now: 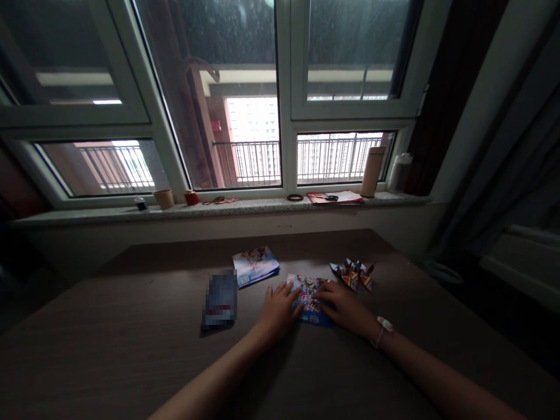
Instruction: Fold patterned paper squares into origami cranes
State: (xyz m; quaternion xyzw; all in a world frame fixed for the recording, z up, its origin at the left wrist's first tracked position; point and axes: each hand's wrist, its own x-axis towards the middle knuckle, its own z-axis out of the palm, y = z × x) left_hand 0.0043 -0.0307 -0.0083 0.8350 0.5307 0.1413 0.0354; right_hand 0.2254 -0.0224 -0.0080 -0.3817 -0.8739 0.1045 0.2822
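A printed sheet of paper (pixel 310 298), blue and white with pink lettering, lies on the table between my hands. My left hand (pixel 279 309) rests on its left edge, fingers apart and stretched out. From the right, my right hand (pixel 343 304) lies over the sheet with its fingers extended onto the print; part of the sheet is hidden under it. Beyond that hand sit several folded paper pieces (pixel 353 274) in red, yellow and dark colours. Up and to the left is a small stack of similar printed paper (pixel 256 265).
A blurred-out dark rectangular item (pixel 220 300) lies left of my left hand on the brown table (pixel 131 326). Along the windowsill (pixel 258 206) stand a paper cup (pixel 164 199), a red spool-like item (pixel 191 198), scissors (pixel 331 198) on papers, a tan bottle (pixel 373 171) and a clear bottle (pixel 399 172).
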